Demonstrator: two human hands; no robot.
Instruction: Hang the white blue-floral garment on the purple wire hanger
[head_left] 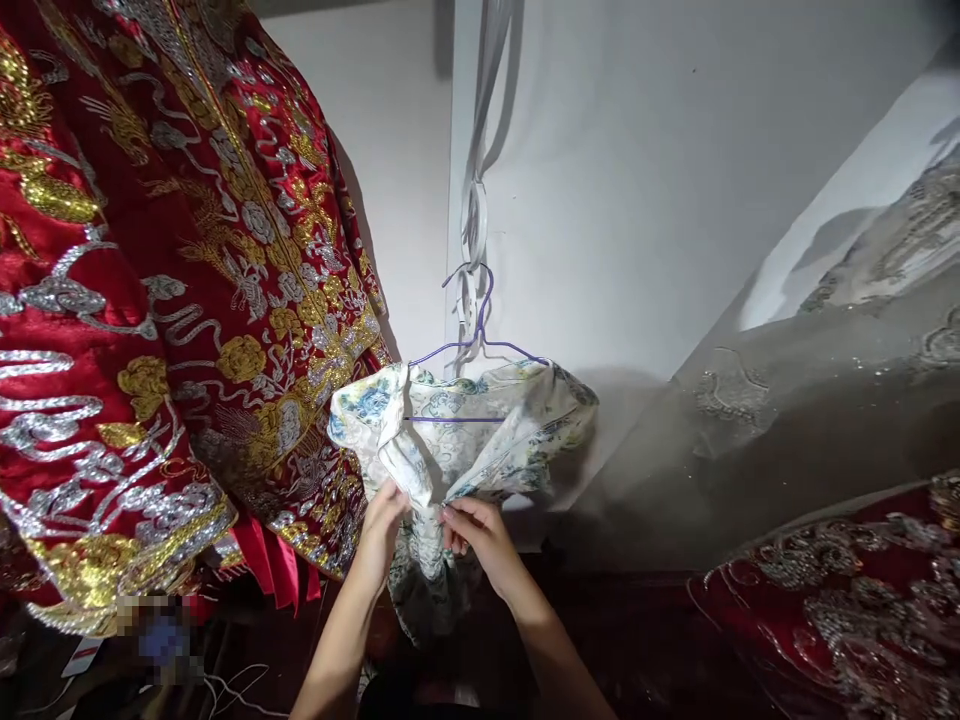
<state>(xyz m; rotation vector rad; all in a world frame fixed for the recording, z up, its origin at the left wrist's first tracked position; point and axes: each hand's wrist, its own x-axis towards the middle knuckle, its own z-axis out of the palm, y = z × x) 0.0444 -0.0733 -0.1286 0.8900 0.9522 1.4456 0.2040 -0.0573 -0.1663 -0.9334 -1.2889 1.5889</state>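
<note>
A white dress-like garment (499, 455) with a blue and green floral print hangs on a purple wire hanger (480, 340). Its front lies partly apart, and the hanger's lower bar crosses the opening. My left hand (385, 510) is closed on the left front edge of the cloth, around chest height. On the opposite side, my right hand (474, 525) pinches the other front edge between thumb and fingers. Both hands are close together where the two edges meet. Below them the cloth falls in folds and goes dark. Whether a button or tie sits under my fingertips cannot be seen.
A red robe (247, 250) with gold and silver embroidery hangs at the left. White straps (476, 200) hold the hanger against the pale wall (600, 180). Sheer beaded fabric (750, 400) and a dark red embroidered cloth (825, 600) are at the right. White cables (240, 690) lie low left.
</note>
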